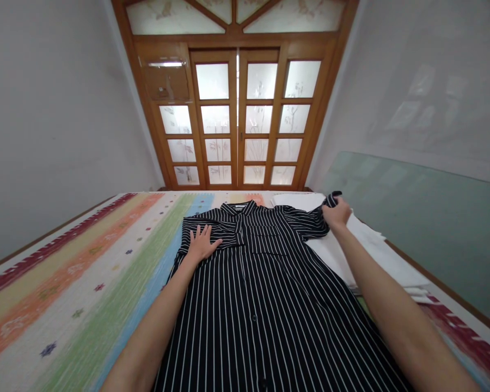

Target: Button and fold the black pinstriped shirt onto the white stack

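A black shirt (277,305) with white pinstripes lies front side up, its collar at the far end and its buttons running down the middle. My left hand (203,243) rests flat with fingers spread on the sleeve at the left, which is folded inward across the chest. At the right, my right hand (337,211) grips the cuff end of the other sleeve (306,220), lifting it a little off the surface. That sleeve bends outward from the shoulder. The shirt's lower hem is out of view.
Beneath the shirt spreads a striped multicoloured bedspread (147,283). White folded cloth (375,256) lies under and beside the right sleeve. A pale green panel (424,218) leans along the right wall. Wooden doors with glass panes (237,120) stand beyond the far edge.
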A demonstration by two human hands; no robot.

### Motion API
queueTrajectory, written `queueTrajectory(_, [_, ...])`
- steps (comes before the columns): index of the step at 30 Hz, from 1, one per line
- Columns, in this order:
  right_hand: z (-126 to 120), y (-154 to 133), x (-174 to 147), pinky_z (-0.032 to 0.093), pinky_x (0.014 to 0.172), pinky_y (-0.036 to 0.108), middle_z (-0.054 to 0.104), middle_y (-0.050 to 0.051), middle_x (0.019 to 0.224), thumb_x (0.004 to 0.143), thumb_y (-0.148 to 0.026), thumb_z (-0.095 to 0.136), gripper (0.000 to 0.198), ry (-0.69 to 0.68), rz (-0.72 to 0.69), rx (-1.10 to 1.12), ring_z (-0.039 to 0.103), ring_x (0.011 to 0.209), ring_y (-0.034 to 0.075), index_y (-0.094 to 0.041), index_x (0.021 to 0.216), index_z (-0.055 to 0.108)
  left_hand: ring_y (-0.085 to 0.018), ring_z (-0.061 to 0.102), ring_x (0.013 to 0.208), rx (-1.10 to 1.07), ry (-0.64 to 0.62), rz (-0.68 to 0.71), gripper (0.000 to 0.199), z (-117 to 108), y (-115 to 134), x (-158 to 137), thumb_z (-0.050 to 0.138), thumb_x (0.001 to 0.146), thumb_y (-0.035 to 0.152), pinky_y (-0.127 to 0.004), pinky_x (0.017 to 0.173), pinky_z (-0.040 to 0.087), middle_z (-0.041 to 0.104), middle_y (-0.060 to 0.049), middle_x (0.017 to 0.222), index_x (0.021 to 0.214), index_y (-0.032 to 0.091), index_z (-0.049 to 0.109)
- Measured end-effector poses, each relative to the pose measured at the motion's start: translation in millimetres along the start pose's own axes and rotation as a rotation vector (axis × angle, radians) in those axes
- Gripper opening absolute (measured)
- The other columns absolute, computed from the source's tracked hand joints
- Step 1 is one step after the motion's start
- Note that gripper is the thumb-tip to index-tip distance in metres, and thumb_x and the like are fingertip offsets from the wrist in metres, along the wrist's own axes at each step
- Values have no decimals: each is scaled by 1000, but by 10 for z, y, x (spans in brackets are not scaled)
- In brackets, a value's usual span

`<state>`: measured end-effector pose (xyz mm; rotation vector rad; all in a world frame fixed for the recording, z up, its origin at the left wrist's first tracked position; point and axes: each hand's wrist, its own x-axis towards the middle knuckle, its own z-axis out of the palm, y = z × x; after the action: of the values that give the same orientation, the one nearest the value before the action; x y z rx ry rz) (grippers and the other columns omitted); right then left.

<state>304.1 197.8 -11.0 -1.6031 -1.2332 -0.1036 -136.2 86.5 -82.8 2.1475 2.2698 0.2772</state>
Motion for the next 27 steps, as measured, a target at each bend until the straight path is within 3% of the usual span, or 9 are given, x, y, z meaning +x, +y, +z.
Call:
queueTrajectory(3, [102,-559,-312,45,90,41,67,13,102,73,-17,51,44,-46,-203,89,61,94,27,-11,115,58,-37,15,144,-14,40,14,77,-36,40,-10,34,89,60,-59,114,11,30,-15,153,147,9,30])
queueTrajectory(6, [222,-969,-804,41,93,39,65,15,112,80,-15,45,47,-343,-444,-16,57,103,27,-10,126,53,-33,23,142,-117,135,24,65,-75,194,-9,39,90,48,-53,115,16,40,-16,148,142,8,38])
queueTrajectory(9, [350,-1141,-1305,38,94,42,66,17,109,80,-17,50,47,-688,-729,-252,52,106,32,-11,126,54,-27,41,132,-344,222,32,52,-90,468,8,39,92,39,-42,110,31,54,-14,137,135,10,46])
queueTrajectory(12, [439,-1146,-1598,38,90,41,68,16,105,84,-17,47,30,-856,-870,-384,54,104,31,-12,109,63,-23,56,115,-555,214,55,45,-69,756,53,44,92,35,-37,101,41,66,-11,118,131,13,50])
queueTrajectory(15, [451,-1101,-1659,41,84,35,69,16,98,86,-13,43,24,-868,-853,-432,59,97,27,-12,95,66,-22,61,105,-659,166,27,45,-34,960,120,49,90,31,-34,96,44,69,-10,110,131,12,49])
queueTrajectory(19, [377,-1039,-1620,44,82,32,69,14,99,89,-17,42,26,-825,-842,-411,62,95,25,-14,97,66,-21,62,103,-658,126,-33,49,-8,1095,199,53,87,27,-33,94,45,68,-11,109,133,11,47])
queueTrajectory(24, [321,-916,-1565,43,94,34,67,13,115,83,-24,51,28,-850,-926,-340,57,113,27,-15,104,68,-21,59,108,-514,119,90,37,26,1168,232,56,80,20,-31,98,43,62,-12,119,115,14,64])
queueTrajectory(27, [325,-815,-1483,40,100,37,62,17,124,81,-16,51,33,-837,-956,-392,53,119,29,-10,109,67,-25,53,115,-478,110,103,37,66,1174,207,55,81,22,-36,103,38,61,-13,122,115,13,65])
